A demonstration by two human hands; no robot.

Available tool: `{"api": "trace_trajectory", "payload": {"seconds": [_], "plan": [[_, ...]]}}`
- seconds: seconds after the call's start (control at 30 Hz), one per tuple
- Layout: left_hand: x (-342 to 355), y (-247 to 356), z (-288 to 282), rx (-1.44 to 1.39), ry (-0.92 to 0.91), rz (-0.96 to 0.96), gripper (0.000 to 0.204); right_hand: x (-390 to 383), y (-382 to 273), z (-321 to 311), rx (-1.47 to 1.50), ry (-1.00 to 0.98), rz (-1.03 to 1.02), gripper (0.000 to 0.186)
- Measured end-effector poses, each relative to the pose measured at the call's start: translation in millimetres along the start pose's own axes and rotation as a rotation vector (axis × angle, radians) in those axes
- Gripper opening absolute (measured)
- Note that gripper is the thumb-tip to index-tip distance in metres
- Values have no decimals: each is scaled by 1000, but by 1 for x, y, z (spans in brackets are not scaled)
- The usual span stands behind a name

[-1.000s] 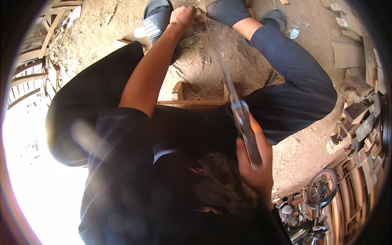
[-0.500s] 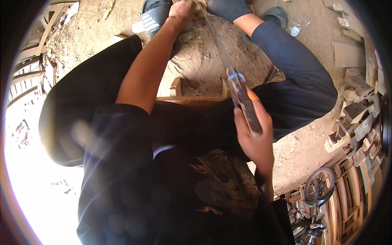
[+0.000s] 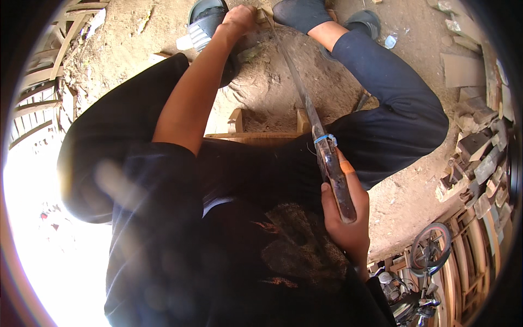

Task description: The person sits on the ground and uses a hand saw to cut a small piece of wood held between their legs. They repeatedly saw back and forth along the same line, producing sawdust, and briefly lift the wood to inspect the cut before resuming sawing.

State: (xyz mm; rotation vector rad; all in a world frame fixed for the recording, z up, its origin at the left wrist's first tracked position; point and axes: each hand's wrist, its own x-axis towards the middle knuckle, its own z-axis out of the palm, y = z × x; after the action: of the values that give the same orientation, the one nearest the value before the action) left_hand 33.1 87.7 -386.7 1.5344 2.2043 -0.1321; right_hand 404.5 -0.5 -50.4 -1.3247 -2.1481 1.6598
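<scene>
My right hand (image 3: 350,220) is wrapped round the dark, worn handle of a handsaw (image 3: 298,83), close to my torso. A light blue tie circles the saw where blade and handle meet. The long thin blade slants away to the upper left. Its far end reaches a small piece of wood (image 3: 261,15) between my feet. My left hand (image 3: 239,19) grips that wood just left of the blade, its fingertips partly hidden. An orange band shows on a finger of my right hand.
A low wooden seat or frame (image 3: 256,136) lies between my legs. A sandal (image 3: 208,24) is at the far left, another (image 3: 364,23) beyond my right foot. Wood offcuts (image 3: 485,166) are heaped at the right, with a bicycle-like wheel (image 3: 430,248) below them.
My right hand has drawn the saw back toward my body, down and slightly right. My left hand stays by the wood.
</scene>
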Motion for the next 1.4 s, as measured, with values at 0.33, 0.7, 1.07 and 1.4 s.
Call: {"api": "trace_trajectory", "payload": {"seconds": [0.33, 0.7, 1.07, 1.4], "plan": [[5, -4, -11, -83, 21, 153, 46, 3, -9, -12, 3, -37, 14, 54], [28, -48, 35, 980, 210, 721, 31, 15, -9, 4, -12, -73, -45, 55], [13, 5, -2, 160, 34, 176, 41, 33, 10, 2, 30, -38, -13, 53], [23, -12, 25, 430, -45, 294, 45, 24, 2, 9, 39, -34, 110, 57]]}}
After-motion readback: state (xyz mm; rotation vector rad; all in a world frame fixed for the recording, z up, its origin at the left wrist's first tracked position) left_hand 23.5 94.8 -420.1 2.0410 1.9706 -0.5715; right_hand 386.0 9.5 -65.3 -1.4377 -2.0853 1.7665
